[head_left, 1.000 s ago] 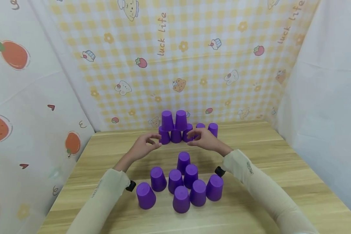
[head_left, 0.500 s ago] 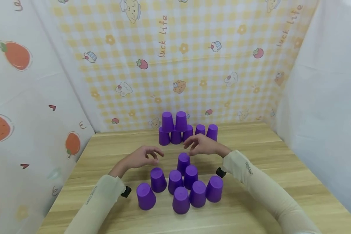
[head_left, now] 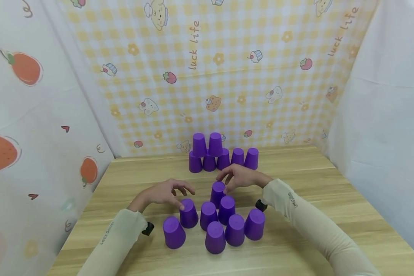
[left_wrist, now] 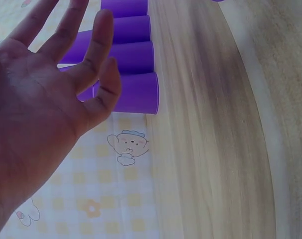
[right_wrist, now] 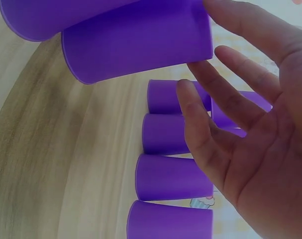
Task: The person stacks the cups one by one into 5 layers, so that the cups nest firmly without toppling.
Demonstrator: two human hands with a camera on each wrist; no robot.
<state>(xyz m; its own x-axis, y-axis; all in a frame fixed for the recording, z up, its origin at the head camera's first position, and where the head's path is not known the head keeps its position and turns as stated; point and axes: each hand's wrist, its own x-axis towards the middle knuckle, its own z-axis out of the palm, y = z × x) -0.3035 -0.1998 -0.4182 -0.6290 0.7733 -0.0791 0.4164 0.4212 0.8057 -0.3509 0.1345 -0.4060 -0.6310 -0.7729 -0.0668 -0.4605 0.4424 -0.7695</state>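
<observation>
Cup (head_left: 217, 195) upright, axis vertical; right hand (head_left: 240, 177) nearer, fingers loose about its top, no firm grip; left hand (head_left: 163, 192) relaxed, empty, thumb at second cup (head_left: 189, 217)

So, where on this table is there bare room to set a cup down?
Bare table shows left of the back cups, beyond the left hand; right of the back cups, beyond the right sleeve; and in front of the near cups. It is crowded among the near cups, with the right hand at the rearmost.

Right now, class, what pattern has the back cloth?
Back cloth: yellow and white checks, cartoon prints; best in head view.
</observation>
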